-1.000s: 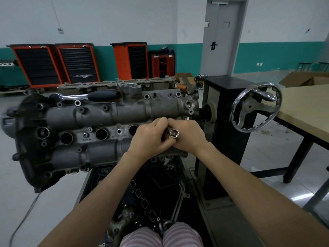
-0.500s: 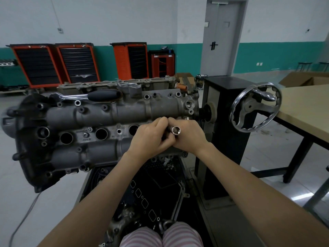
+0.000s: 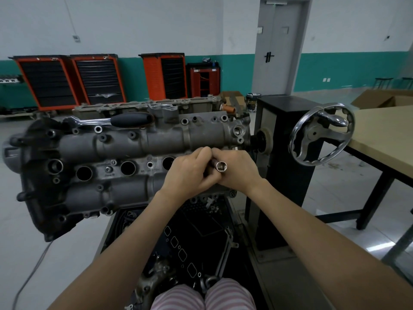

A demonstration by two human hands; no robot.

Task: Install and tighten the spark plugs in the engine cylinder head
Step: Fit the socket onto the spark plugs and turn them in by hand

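The grey engine cylinder head (image 3: 125,151) lies across an engine stand, with three open round spark plug holes (image 3: 128,168) in a row along its middle. At its right end, my left hand (image 3: 190,173) and my right hand (image 3: 240,172) are pressed together, both curled around a chrome spark plug socket (image 3: 221,166). The socket's open square-drive end points up toward the camera. Its lower part and whatever sits below it are hidden by my fingers.
A ratchet with a black handle (image 3: 131,119) rests on top of the head at the back. The stand's black column (image 3: 288,139) and chrome handwheel (image 3: 321,134) are right of my hands. A wooden table (image 3: 384,139) stands far right; a parts tray (image 3: 192,238) sits below.
The socket's open end has shifted slightly up and right between my hands, and its end shows turned a little. Both hands stay in the same place.
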